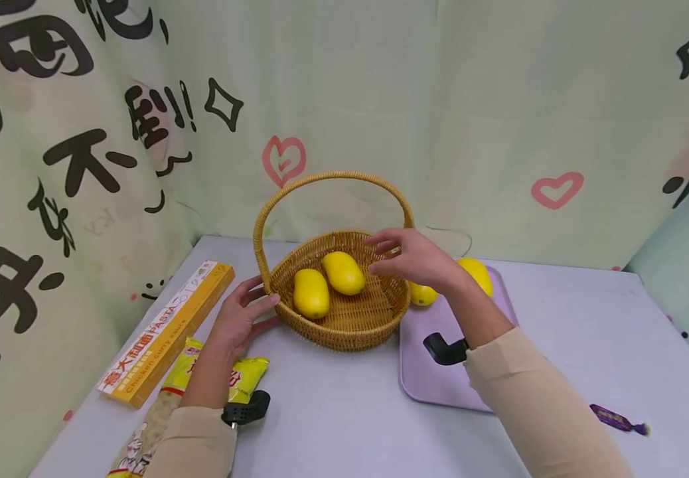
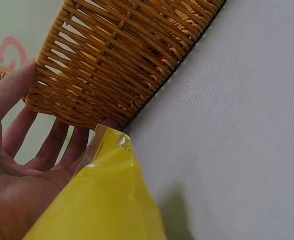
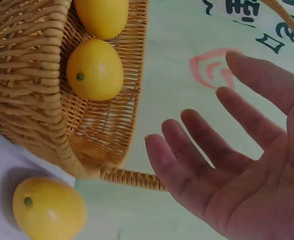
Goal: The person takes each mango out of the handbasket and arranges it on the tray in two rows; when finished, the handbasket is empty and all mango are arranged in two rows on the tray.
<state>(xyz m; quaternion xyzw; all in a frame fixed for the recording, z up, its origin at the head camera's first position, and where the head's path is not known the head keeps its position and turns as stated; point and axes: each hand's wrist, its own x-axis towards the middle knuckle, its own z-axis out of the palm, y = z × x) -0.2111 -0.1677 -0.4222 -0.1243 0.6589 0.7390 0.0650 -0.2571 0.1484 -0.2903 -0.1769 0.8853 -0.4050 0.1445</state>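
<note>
A wicker basket with a tall handle stands at the middle of the table. Two oval yellow fruits, mango-like, lie in its left and back part. My left hand holds the basket's left end, thumb at the rim and fingers reaching round the outer wall, partly hidden in the left wrist view. Over the basket's right rim hovers my right hand, its palm bare in the right wrist view and its fingers relaxed and apart. Two more yellow fruits sit on a purple tray, partly behind my right arm.
Left of the basket lie a long pasta box and a yellow-ended clear food bag, partly under my left forearm. A purple wrapped candy is at the front right. A printed curtain rises behind the table.
</note>
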